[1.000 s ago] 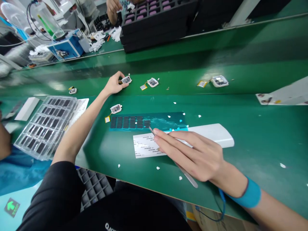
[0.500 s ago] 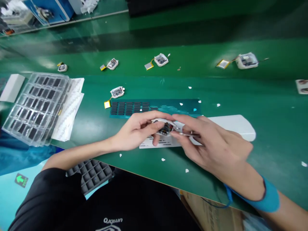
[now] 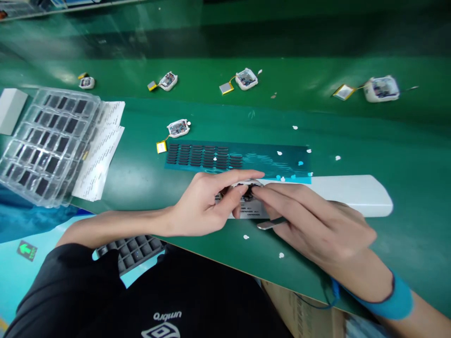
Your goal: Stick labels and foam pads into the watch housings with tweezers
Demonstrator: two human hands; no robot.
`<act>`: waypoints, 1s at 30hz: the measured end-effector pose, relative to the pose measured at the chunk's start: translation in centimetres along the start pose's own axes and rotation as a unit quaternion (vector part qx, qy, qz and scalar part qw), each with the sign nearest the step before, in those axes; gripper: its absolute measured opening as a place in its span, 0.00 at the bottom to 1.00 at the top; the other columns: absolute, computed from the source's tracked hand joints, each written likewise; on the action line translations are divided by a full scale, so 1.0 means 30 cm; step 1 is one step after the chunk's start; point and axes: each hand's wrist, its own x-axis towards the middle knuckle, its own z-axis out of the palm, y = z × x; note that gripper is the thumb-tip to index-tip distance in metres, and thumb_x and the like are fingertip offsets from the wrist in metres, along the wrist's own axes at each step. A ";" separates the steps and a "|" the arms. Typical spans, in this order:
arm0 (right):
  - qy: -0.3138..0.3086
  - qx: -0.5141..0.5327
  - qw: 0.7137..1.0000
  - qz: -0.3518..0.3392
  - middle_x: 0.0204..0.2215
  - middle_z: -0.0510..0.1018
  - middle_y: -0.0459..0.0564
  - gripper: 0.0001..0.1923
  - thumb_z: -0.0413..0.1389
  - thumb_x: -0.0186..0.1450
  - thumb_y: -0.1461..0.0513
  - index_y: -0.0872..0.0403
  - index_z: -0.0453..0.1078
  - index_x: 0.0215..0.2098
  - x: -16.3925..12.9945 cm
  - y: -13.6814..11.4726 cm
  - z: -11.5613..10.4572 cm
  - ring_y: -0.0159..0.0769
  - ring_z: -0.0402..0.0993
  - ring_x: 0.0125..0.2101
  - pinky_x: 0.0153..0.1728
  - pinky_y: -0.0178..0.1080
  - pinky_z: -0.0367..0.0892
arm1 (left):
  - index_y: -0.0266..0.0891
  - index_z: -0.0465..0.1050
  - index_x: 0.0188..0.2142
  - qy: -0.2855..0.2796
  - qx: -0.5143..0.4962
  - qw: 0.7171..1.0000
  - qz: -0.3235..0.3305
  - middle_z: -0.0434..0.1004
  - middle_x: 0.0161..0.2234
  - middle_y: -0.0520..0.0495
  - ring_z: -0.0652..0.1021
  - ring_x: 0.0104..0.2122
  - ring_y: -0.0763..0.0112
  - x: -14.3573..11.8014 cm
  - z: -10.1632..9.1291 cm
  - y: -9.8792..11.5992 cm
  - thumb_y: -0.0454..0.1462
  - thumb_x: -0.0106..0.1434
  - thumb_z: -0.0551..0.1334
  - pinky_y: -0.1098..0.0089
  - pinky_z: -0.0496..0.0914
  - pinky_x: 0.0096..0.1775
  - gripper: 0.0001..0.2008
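The open white case (image 3: 252, 183) is held above the desk (image 3: 412, 253), in from its front edge, over a printed paper (image 3: 256, 212). It lies to the right of the left hand (image 3: 199, 206) and to the left of the right hand (image 3: 317, 220), touching both, so neither is nearer. Its long axis seems to run left to right, though fingers hide much of it. The left hand grasps it, index finger along the far side, thumb over the near side. The right hand's fingertips meet its right end; whether they pinch a part there, I cannot tell. That hand also holds a metal tool (image 3: 271, 224), one end jutting left.
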 end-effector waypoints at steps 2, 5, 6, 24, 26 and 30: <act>-0.012 0.016 1.000 -0.011 0.46 0.86 0.49 0.19 0.50 0.72 0.77 0.55 0.72 0.54 0.004 0.008 0.003 0.32 0.85 0.40 0.40 0.32 0.79 | 0.33 0.80 0.55 0.011 0.022 1.000 0.017 0.81 0.25 0.51 0.80 0.21 0.75 0.007 -0.001 -0.010 0.34 0.74 0.58 0.76 0.74 0.26 0.16; 0.014 0.059 0.997 0.038 0.44 0.86 0.45 0.22 0.53 0.70 0.79 0.51 0.72 0.53 0.012 0.012 0.006 0.31 0.85 0.39 0.37 0.32 0.79 | 0.36 0.82 0.49 0.023 0.029 0.999 0.022 0.83 0.25 0.51 0.80 0.19 0.75 0.018 -0.005 -0.021 0.36 0.73 0.61 0.75 0.74 0.24 0.12; 0.021 0.072 0.996 0.056 0.44 0.86 0.45 0.22 0.55 0.70 0.78 0.50 0.72 0.53 0.014 0.010 0.007 0.32 0.85 0.38 0.36 0.32 0.79 | 0.37 0.83 0.48 0.025 0.031 0.999 0.021 0.82 0.24 0.52 0.79 0.19 0.75 0.021 -0.006 -0.021 0.36 0.72 0.62 0.75 0.73 0.24 0.11; 0.038 0.080 0.994 0.069 0.43 0.86 0.48 0.22 0.64 0.68 0.74 0.50 0.74 0.56 0.023 -0.009 -0.001 0.35 0.85 0.36 0.33 0.34 0.80 | 0.34 0.76 0.40 -0.039 -0.240 0.962 -0.122 0.78 0.29 0.49 0.80 0.19 0.75 0.016 -0.005 0.003 0.43 0.68 0.70 0.78 0.69 0.18 0.13; 0.040 0.071 0.994 0.071 0.43 0.86 0.47 0.23 0.65 0.68 0.73 0.50 0.73 0.58 0.023 -0.015 0.001 0.35 0.85 0.36 0.34 0.34 0.80 | 0.34 0.76 0.41 -0.029 -0.238 0.964 -0.114 0.77 0.29 0.50 0.81 0.20 0.74 0.016 -0.003 0.000 0.41 0.68 0.70 0.78 0.69 0.18 0.11; 0.048 0.040 0.995 0.073 0.42 0.87 0.45 0.29 0.66 0.68 0.72 0.49 0.71 0.64 0.010 -0.018 0.012 0.35 0.86 0.33 0.34 0.34 0.81 | 0.34 0.77 0.44 -0.028 -0.224 0.967 -0.116 0.77 0.28 0.50 0.83 0.22 0.70 0.016 -0.002 -0.001 0.41 0.68 0.70 0.77 0.70 0.19 0.11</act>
